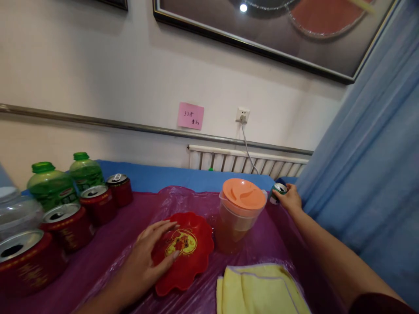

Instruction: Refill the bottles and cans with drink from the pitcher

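At the table's far right, my right hand [290,198] is closed around a small green can [277,192] with an opened top. My left hand [155,248] is over the left side of a red scalloped plate [201,250] that has a yellow printed design in its middle. Its fingers are apart and hold nothing; whether they touch the plate I cannot tell. Between the two hands stands a clear plastic pitcher [234,222] of amber liquid under an orange lid [244,195]. Nearer me lies a folded yellow cloth [262,290].
Several opened red cans [100,205] line the left side, with two green-capped bottles [85,172] behind and a clear jar [18,213] at the edge. Purple plastic sheeting [147,207] covers the table. A blue curtain [369,152] hangs at right; a radiator [225,159] is behind.
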Action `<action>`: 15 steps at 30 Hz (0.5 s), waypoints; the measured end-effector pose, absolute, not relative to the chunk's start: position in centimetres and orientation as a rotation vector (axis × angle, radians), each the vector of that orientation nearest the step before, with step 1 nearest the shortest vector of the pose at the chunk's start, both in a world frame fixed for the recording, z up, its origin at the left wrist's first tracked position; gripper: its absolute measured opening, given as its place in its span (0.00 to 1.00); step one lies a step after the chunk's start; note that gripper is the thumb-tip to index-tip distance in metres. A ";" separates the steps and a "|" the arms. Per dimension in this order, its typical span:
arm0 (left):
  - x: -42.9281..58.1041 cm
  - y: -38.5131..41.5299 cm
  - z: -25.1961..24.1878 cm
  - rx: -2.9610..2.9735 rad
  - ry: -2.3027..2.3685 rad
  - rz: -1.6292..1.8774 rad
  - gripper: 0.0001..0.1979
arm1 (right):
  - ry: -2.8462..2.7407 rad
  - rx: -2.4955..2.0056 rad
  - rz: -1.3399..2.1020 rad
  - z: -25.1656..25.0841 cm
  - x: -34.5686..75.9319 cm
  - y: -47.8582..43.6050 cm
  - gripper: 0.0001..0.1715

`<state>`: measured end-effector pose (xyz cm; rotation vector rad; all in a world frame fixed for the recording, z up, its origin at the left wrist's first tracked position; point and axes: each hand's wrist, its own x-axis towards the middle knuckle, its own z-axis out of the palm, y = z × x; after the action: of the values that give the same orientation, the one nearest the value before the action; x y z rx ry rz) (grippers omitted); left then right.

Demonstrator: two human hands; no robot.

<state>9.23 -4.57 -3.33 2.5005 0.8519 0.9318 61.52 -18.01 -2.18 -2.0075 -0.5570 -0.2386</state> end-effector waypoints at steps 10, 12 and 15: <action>8.9 -5.1 -3.5 2.489 0.832 0.956 0.24 | -0.483 -2.187 -0.169 -5.1 62.3 -15.8 0.51; 9.0 -5.8 -2.7 2.479 0.829 0.920 0.23 | -0.483 -2.158 -0.193 -5.0 61.8 -16.8 0.52; 9.2 -7.0 -1.4 2.438 0.825 0.841 0.23 | -0.451 -2.080 -0.289 -4.6 60.8 -19.6 0.48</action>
<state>9.25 -7.02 -1.40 2.4380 0.8255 0.8406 60.76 -19.58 -4.57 -2.0802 -0.4511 -0.2893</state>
